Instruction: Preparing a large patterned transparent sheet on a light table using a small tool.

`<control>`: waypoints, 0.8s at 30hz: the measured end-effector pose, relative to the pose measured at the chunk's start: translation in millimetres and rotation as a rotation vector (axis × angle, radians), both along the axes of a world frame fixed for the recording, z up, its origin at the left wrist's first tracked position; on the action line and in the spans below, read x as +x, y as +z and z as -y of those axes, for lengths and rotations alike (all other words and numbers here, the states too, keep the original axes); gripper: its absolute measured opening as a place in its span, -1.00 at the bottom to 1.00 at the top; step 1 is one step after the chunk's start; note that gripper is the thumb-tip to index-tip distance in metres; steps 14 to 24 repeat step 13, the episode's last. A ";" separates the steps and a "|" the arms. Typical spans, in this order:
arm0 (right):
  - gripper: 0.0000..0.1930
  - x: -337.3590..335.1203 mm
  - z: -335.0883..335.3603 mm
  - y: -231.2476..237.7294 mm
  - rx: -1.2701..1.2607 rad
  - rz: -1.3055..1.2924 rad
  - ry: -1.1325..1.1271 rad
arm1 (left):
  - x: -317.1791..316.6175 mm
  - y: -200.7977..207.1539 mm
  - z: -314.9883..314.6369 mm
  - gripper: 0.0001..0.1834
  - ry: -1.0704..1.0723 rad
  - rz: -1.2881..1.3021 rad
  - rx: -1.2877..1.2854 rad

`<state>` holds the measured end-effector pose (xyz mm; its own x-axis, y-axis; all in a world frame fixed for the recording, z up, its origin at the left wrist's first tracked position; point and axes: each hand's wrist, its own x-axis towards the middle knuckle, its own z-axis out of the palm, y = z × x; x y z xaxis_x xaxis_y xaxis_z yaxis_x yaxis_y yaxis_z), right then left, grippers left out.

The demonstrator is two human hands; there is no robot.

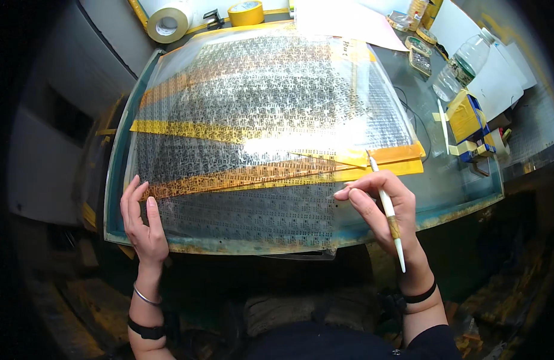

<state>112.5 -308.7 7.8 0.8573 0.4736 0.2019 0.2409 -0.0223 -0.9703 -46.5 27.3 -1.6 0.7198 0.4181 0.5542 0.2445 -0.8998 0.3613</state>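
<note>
Hands on patterned film sheet (253,120): left hand (144,223) flat, fingers released on its corner; right hand (382,207) pinching white scribing pen (387,210) at sheet edge.

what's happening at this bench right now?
A person is bent over a glass-topped table with a large clear sheet covered in small dark patterns and crossed by yellow tape strips. The left hand lies flat on the sheet's lower left corner. The right hand holds a thin white pen-like tool, fingertips touching the sheet near its right edge. Tape rolls and a plastic bottle sit at the far side.
</note>
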 end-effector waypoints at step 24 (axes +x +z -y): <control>-0.90 0.3 2.2 -7.0 0.103 0.052 0.049 | -7.7 -1.1 34.2 -0.73 -0.205 0.287 0.089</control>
